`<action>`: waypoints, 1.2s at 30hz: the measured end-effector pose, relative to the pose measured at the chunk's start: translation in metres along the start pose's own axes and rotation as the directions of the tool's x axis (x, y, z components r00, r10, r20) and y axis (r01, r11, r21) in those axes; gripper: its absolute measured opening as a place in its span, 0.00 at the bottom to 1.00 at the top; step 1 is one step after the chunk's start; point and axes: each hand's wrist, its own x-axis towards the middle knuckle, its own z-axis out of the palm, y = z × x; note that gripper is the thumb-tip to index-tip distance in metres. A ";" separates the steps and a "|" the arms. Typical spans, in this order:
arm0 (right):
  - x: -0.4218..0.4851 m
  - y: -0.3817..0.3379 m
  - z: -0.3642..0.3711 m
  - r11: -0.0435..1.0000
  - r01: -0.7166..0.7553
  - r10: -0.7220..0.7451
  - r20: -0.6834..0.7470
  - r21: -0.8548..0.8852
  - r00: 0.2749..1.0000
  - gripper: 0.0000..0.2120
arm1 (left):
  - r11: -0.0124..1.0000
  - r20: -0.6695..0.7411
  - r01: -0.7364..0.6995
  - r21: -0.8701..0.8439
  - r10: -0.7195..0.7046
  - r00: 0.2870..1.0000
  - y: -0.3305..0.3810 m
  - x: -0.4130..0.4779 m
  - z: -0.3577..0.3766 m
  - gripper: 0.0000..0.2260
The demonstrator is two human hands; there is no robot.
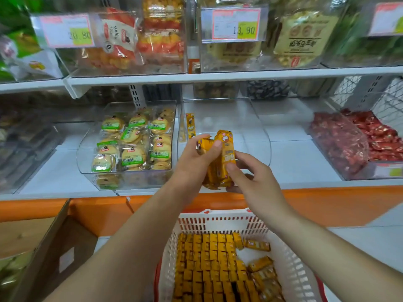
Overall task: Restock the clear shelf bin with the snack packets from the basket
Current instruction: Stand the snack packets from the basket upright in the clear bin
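Both hands grip one bunch of yellow snack packets (220, 162) just before the shelf's front edge: the left hand (196, 158) closes around its upper part, the right hand (253, 182) pinches its lower side. One packet (190, 125) leans against the clear bin's (257, 136) left wall. The white basket (290, 264) below holds more.

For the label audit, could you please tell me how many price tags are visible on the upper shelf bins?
3: price tag on the left bin, price tag on the middle bin, and one cut off at the right edge. Others may lie outside the frame.
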 end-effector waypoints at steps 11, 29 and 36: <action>0.009 0.002 -0.001 0.987 -0.042 0.054 -0.075 0.153 0.996 0.12 | 0.999 -0.075 -0.032 0.000 0.032 0.997 -0.008 0.016 -0.007 0.18; 0.206 0.018 0.024 0.799 0.199 -0.237 0.006 -0.568 0.971 0.18 | 0.967 -0.331 -0.147 0.208 0.211 0.920 0.006 0.037 -0.085 0.15; 0.291 0.040 0.056 0.659 0.159 -0.162 0.067 -0.735 0.984 0.13 | 0.958 -0.313 -0.128 0.257 0.208 0.927 -0.002 0.044 -0.106 0.17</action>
